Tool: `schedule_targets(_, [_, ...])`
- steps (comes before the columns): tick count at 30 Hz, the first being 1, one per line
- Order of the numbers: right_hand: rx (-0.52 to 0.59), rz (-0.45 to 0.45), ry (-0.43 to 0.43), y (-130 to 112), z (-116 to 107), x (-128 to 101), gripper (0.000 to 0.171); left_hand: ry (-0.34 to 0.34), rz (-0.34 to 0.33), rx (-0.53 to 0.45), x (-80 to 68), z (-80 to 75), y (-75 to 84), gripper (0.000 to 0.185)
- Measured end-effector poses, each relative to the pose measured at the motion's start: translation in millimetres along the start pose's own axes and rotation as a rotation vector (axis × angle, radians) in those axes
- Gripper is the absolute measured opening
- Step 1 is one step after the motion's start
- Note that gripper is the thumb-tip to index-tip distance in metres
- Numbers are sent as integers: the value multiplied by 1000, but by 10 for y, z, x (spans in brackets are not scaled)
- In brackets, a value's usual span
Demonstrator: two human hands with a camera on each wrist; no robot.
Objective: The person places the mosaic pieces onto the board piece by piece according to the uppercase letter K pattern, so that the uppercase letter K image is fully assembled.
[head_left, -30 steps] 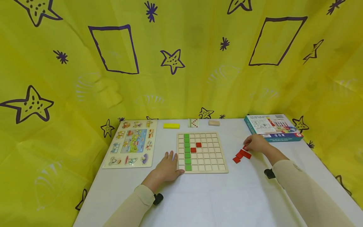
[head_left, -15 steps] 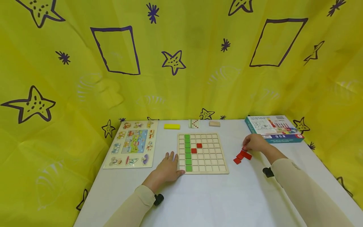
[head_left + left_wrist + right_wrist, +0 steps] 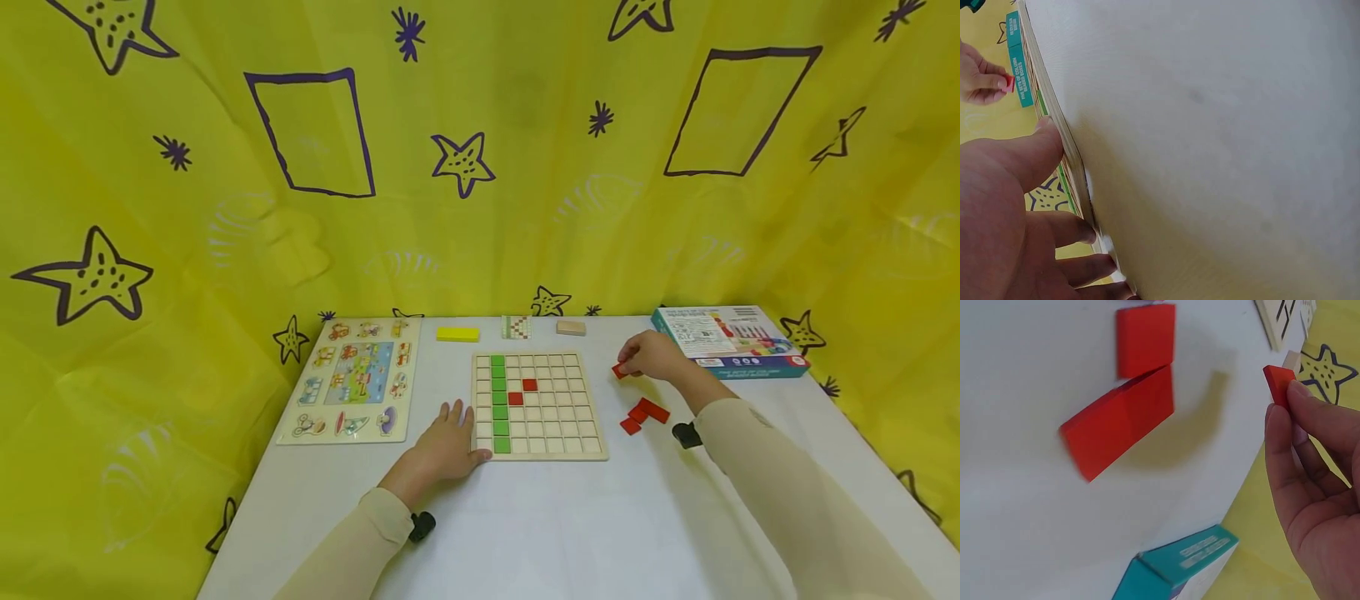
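My right hand (image 3: 651,356) pinches a red square tile (image 3: 1280,384) between thumb and fingertips, to the right of the wooden grid board (image 3: 558,421). Below that hand, several red tiles (image 3: 654,410) lie in a small group on the white table. My left hand (image 3: 442,442) rests at the board's lower left corner with its fingers spread; in the left wrist view its thumb (image 3: 1044,150) lies against the board's edge. A column of green tiles (image 3: 500,398) fills the board's second column. Two red tiles sit diagonally in its squares, one (image 3: 516,399) lower left of the other (image 3: 530,384).
A picture puzzle board (image 3: 416,333) lies at the left. Along the back are a yellow block (image 3: 457,334), a small patterned card (image 3: 516,327) and a plain wooden block (image 3: 571,328). A flat game box (image 3: 731,337) lies at the back right.
My right hand has lifted a red tile from the loose group and carried it left and slightly away from me, toward the board. My left hand stays at the board's corner.
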State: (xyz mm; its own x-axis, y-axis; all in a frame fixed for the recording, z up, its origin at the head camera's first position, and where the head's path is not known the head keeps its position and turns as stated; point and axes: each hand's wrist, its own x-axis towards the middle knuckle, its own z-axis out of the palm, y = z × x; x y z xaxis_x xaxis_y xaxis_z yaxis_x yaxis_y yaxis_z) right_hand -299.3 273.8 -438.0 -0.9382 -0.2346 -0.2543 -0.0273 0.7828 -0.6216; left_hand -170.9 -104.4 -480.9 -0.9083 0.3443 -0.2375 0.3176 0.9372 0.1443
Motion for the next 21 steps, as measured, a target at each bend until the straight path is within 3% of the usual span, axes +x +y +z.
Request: schedule_targets(21, [4,-122,50,-468,218,257,8,9,-4,-22,3,-10,8,83])
